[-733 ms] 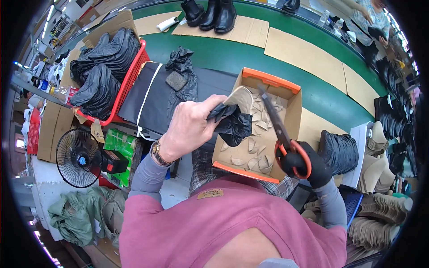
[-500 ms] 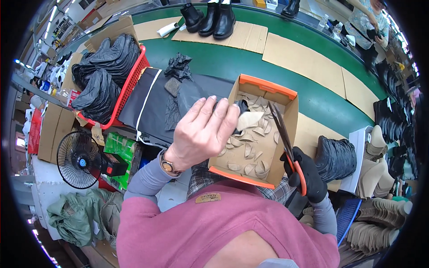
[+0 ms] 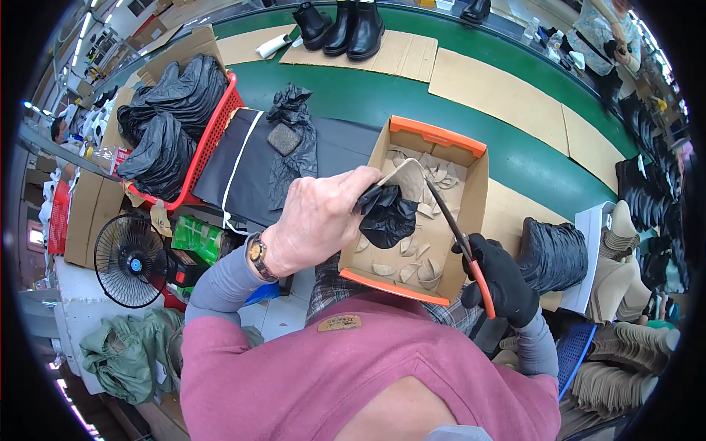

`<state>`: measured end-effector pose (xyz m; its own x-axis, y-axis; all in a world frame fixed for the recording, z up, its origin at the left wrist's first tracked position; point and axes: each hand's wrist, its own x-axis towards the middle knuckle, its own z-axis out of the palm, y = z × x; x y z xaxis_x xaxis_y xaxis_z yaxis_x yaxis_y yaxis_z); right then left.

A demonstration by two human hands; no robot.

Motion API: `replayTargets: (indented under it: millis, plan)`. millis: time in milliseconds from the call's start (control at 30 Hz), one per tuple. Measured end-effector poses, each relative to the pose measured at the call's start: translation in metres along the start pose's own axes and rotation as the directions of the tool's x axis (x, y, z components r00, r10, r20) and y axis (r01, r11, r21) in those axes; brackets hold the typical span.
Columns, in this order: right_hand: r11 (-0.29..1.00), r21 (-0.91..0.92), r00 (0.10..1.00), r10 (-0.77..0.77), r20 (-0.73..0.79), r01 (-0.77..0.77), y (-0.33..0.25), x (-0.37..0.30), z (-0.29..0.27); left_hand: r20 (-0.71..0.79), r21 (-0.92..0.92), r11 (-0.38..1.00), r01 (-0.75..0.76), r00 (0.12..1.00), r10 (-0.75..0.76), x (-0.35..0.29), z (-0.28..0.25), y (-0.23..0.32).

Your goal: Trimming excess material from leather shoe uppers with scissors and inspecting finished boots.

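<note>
My bare left hand (image 3: 320,217) pinches a curved beige insole-like piece (image 3: 407,178). Thin, crinkled black material (image 3: 387,219) hangs beneath it, over the box; whether the two are joined I cannot tell. In its black glove, my right hand (image 3: 506,283) grips orange-handled scissors (image 3: 482,283). The dark blades reach up to the right edge of the beige piece. Below both hands, an open cardboard box (image 3: 472,213) with orange end flaps rests near my lap. Several curved beige offcuts (image 3: 429,273) lie inside it.
Left of the box, a grey block (image 3: 283,139) sits on black plastic. A red basket (image 3: 213,140) of black bags and a small fan (image 3: 132,264) stand farther left. To the right are a black bundle (image 3: 555,253) and stacked beige insoles (image 3: 625,283). Black boots (image 3: 364,33) stand behind.
My left hand has turned and moved slightly left, bringing the beige piece and black material into fuller view. The scissors have swung leftward, and their blades now meet the piece's edge.
</note>
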<state>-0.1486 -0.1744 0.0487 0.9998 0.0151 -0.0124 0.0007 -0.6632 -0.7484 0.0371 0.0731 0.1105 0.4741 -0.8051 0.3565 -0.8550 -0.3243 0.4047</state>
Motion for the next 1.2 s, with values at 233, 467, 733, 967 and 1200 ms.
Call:
replayTargets:
  millis: [233,467,733,967,1200]
  plan:
    - [0.996,0.089,0.997,-0.011,0.081,0.004,-0.005,0.005,-0.002,-0.085,-0.121,0.992,0.029,0.996,-0.039,0.005,0.001,0.005]
    - [0.998,-0.024,0.995,-0.053,0.09,0.055,-0.015,0.008,-0.008,0.029,-0.15,0.988,-0.033,0.999,0.038,0.007,-0.001,-0.004]
    - [0.997,0.071,0.979,-0.053,0.199,0.039,-0.007,0.009,-0.011,0.08,-0.078,0.995,0.065,0.995,-0.059,0.007,-0.002,0.01]
    - [0.991,0.11,0.984,0.061,0.169,-0.081,-0.015,0.011,-0.014,0.132,-0.075,0.997,0.031,0.991,-0.021,0.007,-0.002,0.004]
    - [0.985,0.132,0.981,0.089,0.172,-0.112,-0.02,0.011,-0.013,0.13,-0.16,0.987,0.025,0.992,-0.004,0.006,0.0,0.0]
